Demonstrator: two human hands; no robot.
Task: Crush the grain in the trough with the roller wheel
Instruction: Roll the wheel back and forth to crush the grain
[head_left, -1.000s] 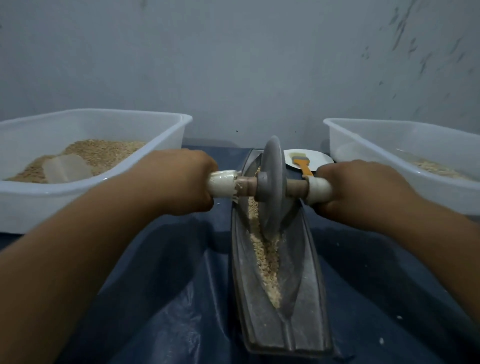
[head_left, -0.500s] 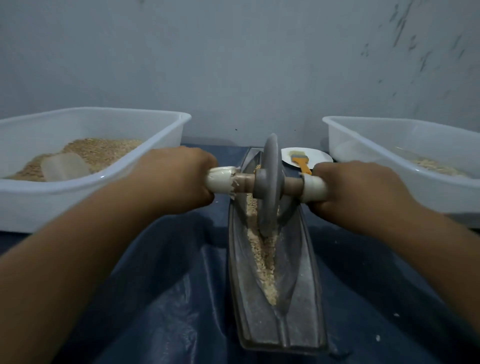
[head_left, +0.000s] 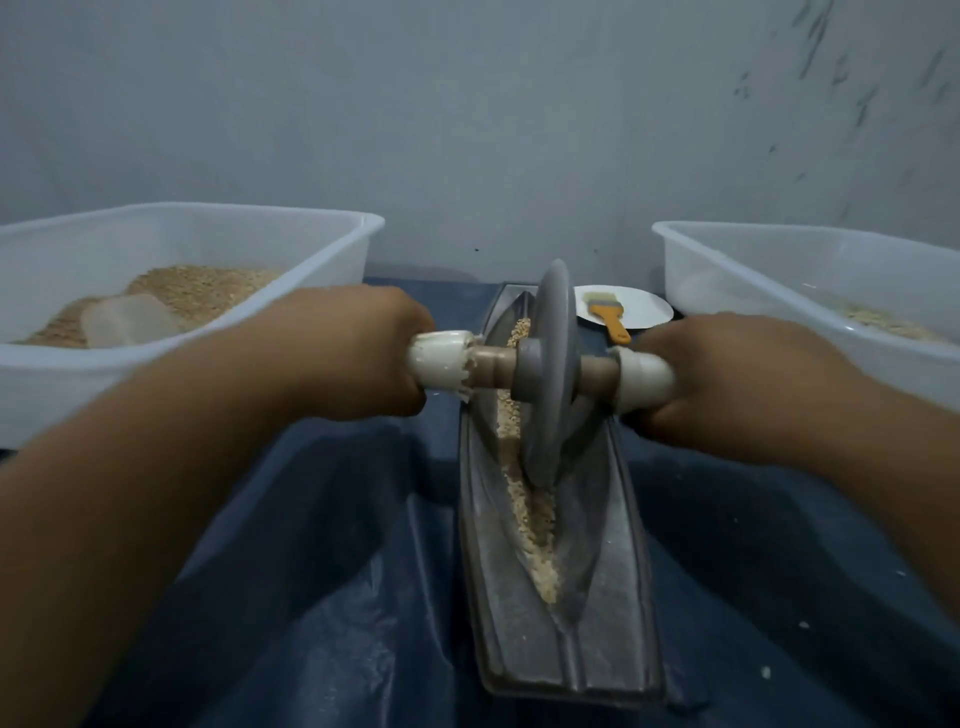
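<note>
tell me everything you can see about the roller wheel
The roller wheel is a thin grey disc, metal by its look, standing on edge in the long grey trough. Its lower rim sits in the groove among the crushed grain. A brownish axle runs through its hub to a white handle on each side. The left hand grips one handle, the right hand the other.

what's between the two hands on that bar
In the head view, the roller wheel sits on the axle between the left hand and the right hand, its lower edge down in the trough on the grain.
</note>
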